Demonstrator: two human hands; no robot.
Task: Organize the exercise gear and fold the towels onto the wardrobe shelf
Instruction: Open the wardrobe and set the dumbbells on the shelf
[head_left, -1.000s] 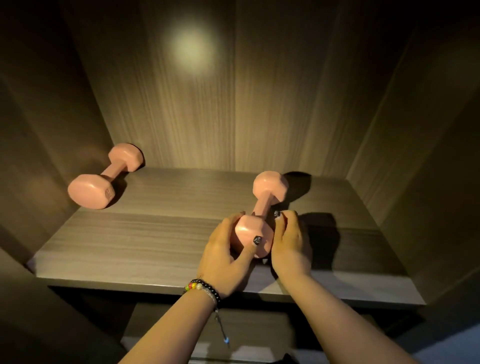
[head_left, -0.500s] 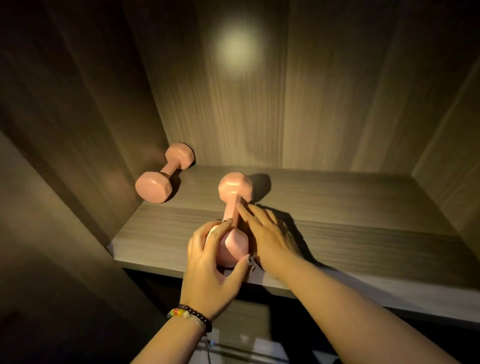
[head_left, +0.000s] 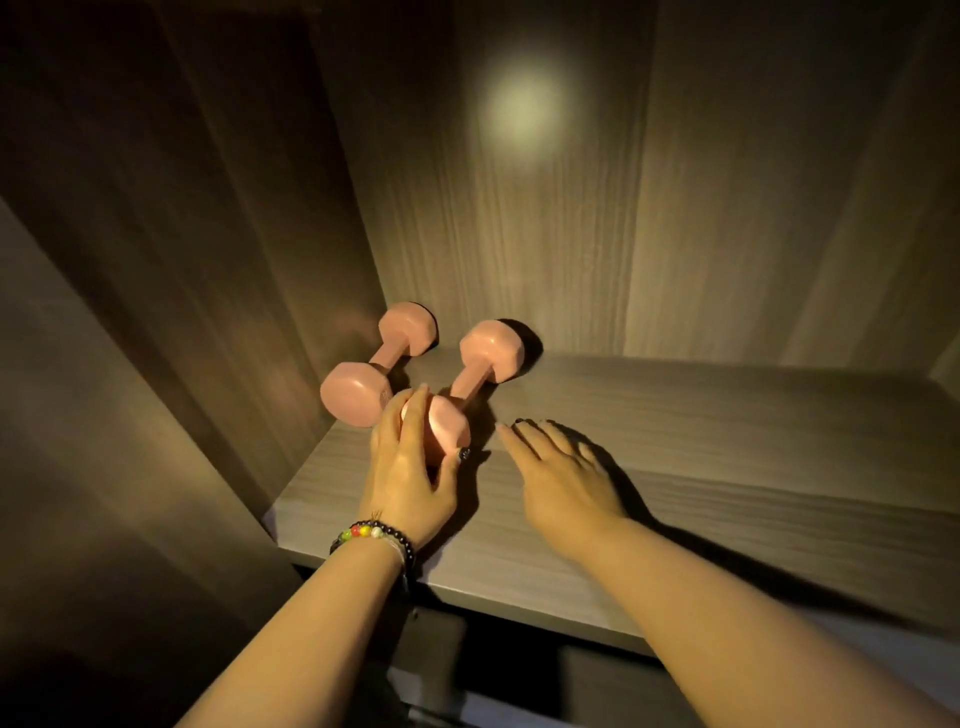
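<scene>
Two pink dumbbells lie side by side at the back left of the wooden wardrobe shelf. The left dumbbell rests against the left wall. The right dumbbell points toward the back panel, and my left hand, with a beaded bracelet on its wrist, is wrapped around its near end. My right hand hovers flat over the shelf just right of that dumbbell, fingers spread, holding nothing. No towels are in view.
The wardrobe's left side panel and back panel close in the dumbbells. The shelf's front edge runs under my forearms, with a lower, dark compartment beneath it.
The right dumbbell has slid left and back, ending next to the left one. My right hand has come off it and now hovers open; my left hand stays on its near end.
</scene>
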